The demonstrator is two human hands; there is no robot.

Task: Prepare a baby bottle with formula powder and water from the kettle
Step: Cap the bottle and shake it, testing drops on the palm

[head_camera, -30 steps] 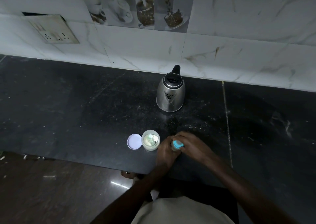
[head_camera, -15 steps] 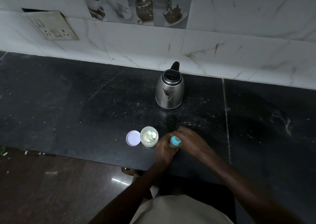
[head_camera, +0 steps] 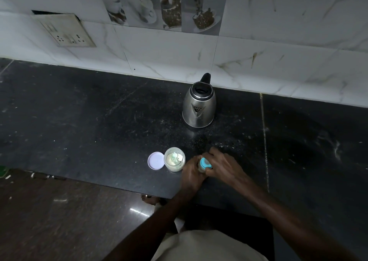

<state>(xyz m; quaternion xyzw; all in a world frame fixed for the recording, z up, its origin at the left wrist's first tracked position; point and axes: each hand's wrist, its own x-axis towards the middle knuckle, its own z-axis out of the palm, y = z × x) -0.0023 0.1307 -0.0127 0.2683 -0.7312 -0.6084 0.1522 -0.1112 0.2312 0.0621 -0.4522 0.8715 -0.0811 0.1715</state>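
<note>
baby bottle (head_camera: 200, 169) stood at 6 o'clock on the tabletop (head_camera: 79, 121), near its front edge. left hand (head_camera: 192, 173) grip was wrapped on its body, right hand (head_camera: 222, 164) grip curled over the teal cap (head_camera: 205, 162). open formula jar (head_camera: 174, 161) sat just at the bottle's 9 o'clock, with the lid (head_camera: 155, 160) beside it. kettle (head_camera: 199, 105) stood at 12 o'clock, well apart.

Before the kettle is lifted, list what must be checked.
1. Bottle steadied: left hand grips its body. Ok.
2. Blue top removed: it sits on the bottle, with the right hand curled over it. Not ok.
3. Formula jar open, its lid lying beside it. Ok.
4. Kettle upright, handle unobstructed. Ok.
5. Water in the kettle: its cover is shut. Cannot tell.
6. Powder in the bottle: cannot tell.
</note>
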